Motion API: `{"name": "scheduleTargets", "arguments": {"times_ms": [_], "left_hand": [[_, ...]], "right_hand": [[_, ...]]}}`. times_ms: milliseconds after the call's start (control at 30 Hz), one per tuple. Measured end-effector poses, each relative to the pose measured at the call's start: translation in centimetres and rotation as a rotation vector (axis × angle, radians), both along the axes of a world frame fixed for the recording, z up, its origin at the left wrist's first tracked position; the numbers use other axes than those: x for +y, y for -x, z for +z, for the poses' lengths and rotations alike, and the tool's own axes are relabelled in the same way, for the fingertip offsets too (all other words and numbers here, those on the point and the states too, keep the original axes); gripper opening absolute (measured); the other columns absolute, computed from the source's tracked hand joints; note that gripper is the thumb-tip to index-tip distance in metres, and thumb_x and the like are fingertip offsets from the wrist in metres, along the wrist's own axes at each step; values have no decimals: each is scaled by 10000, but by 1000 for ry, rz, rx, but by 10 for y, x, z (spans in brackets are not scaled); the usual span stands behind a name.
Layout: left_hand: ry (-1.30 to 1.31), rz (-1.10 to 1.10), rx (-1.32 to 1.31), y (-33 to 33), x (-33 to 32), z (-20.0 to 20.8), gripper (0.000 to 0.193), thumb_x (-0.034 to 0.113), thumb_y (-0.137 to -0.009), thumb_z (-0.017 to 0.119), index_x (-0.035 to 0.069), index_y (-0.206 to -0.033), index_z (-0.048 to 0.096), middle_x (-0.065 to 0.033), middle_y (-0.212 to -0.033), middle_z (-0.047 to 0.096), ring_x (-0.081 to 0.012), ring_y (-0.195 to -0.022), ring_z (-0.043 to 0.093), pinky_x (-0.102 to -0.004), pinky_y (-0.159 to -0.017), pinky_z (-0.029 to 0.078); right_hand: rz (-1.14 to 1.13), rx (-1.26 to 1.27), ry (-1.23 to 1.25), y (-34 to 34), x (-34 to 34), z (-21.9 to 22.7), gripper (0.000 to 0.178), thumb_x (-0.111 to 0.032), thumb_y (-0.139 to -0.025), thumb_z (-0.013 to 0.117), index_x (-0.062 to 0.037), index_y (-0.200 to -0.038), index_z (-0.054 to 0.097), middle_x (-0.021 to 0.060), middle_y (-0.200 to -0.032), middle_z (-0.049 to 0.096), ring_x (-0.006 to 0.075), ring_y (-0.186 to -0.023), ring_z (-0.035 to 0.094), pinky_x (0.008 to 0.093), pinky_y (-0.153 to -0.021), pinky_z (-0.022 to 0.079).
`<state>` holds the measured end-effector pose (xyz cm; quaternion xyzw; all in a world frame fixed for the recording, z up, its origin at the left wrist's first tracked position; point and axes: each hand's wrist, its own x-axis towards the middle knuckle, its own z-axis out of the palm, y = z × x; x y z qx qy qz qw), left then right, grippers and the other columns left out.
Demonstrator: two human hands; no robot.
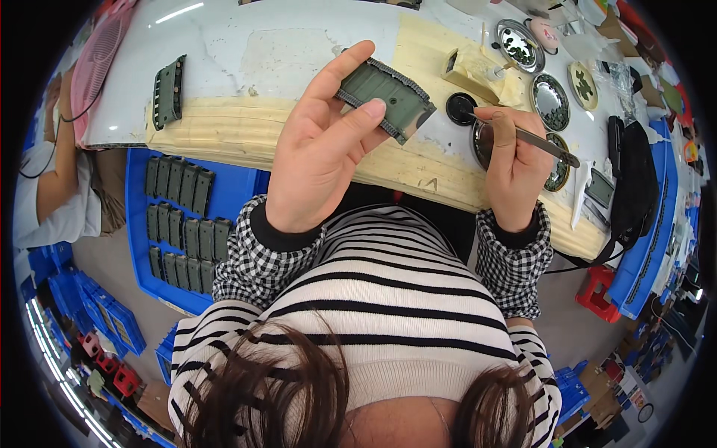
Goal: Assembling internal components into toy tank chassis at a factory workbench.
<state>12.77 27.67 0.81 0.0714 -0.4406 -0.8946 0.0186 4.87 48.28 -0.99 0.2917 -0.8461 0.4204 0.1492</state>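
Bench [224,78] passable leftward; dishes [549,87] seemingly crowd right hand [515,153].

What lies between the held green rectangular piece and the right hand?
Head view: a round black dish, metal tweezers pointing at it, and a partly hidden round silver-rimmed dish.

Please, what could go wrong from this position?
The left hand could drop the green casing, which it holds raised in its fingers. The tweezers in the right hand might tip the small black dish at their points. That hand could also bump the round metal dish beside it, scattering green pieces.
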Motion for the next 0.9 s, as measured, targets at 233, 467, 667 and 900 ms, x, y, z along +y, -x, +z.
{"name": "scheduleTargets", "arguments": {"times_ms": [233, 467, 667, 900], "left_hand": [[-100, 18, -25, 2, -2, 1, 536, 41, -955, 518, -6, -1437, 287, -127, -1186, 579, -197, -1112, 577, -376, -993, 468], [-148, -9, -29, 2, 3, 2, 528, 64, -959, 531, -7, -1427, 298, -128, -1179, 587, -182, -1089, 591, -353, -962, 487], [-153, -9, -30, 2, 6, 5, 524, 73, -962, 532, -5, -1426, 301, -125, -1182, 589, -174, -1075, 597, -329, -938, 497], [-151, -15, -35, 1, 5, 3, 521, 73, -964, 530, -7, -1425, 301, -125, -1192, 585, -171, -1078, 595, -323, -934, 500]], "right_hand": [[122, -40, 243, -20, -3, 28, 230, -99, -968, 485, 20, -901, 670, 110, -859, 659, 225, -767, 569, 322, -711, 447], [366, -110, 278, -33, -17, 37, 160, -28, -914, 522, 33, -967, 659, 160, -945, 668, 261, -880, 632, 332, -814, 490], [375, -123, 253, -31, -21, 36, 150, 7, -891, 541, 36, -987, 653, 168, -970, 666, 265, -924, 650, 311, -801, 503], [374, -122, 218, -30, -22, 36, 166, 41, -858, 551, 38, -988, 654, 171, -975, 669, 258, -923, 648, 308, -799, 504]]}}
